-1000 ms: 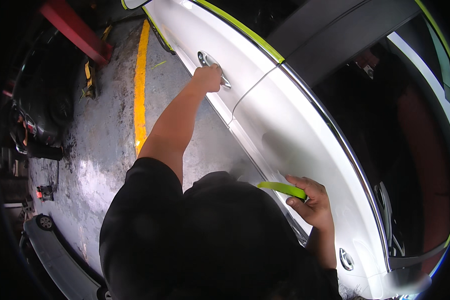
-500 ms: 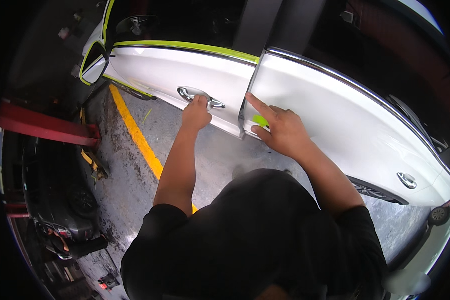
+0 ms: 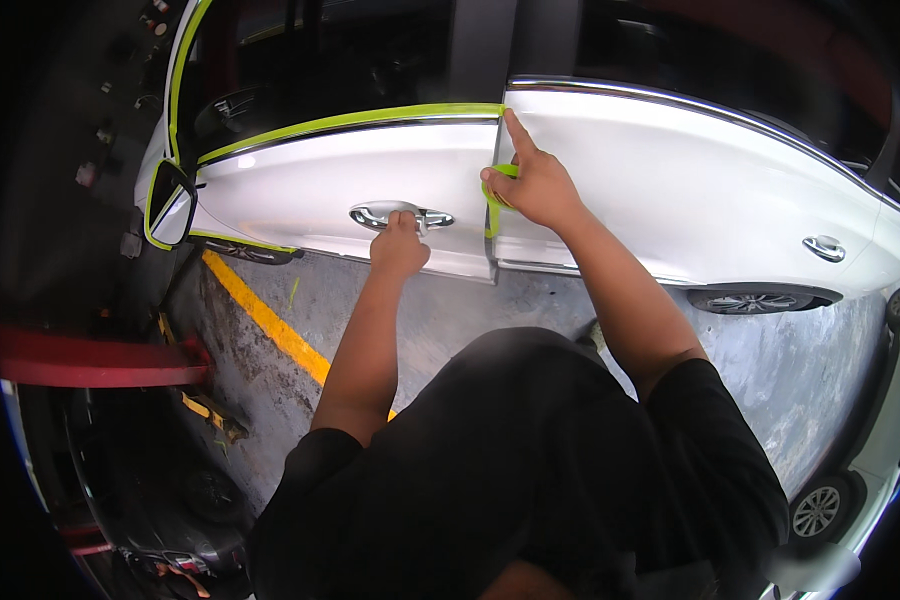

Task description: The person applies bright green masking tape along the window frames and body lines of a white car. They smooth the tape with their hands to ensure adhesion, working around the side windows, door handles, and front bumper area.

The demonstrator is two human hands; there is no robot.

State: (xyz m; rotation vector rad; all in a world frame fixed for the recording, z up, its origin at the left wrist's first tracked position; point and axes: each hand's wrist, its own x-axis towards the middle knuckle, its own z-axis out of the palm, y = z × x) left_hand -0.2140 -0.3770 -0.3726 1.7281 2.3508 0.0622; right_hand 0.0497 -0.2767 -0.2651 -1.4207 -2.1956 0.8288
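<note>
My left hand (image 3: 400, 246) has its fingers hooked round the chrome door handle (image 3: 435, 218) of a white car's front door (image 3: 300, 195). At the seam with the rear door (image 3: 620, 180), my right hand (image 3: 542, 188) holds green masking tape (image 3: 504, 184) between thumb and palm, and a short length hangs down along the door edge. Its index finger is stretched up, the tip at the rear end of the green tape strip (image 3: 370, 122) that runs along the front window's lower trim. The curled fingers of my right hand are mostly hidden.
Green tape also edges the side mirror (image 3: 172, 205). A red lift arm (image 3: 105, 358) reaches in from the left above a dark car (image 3: 160, 480). A yellow line (image 3: 270, 315) crosses the grey floor. Another car (image 3: 860, 480) stands at the right.
My right hand has moved up the door seam, its fingertip now at the window trim. More of the green tape shows below its thumb. My left hand stays on the handle; the view has shifted.
</note>
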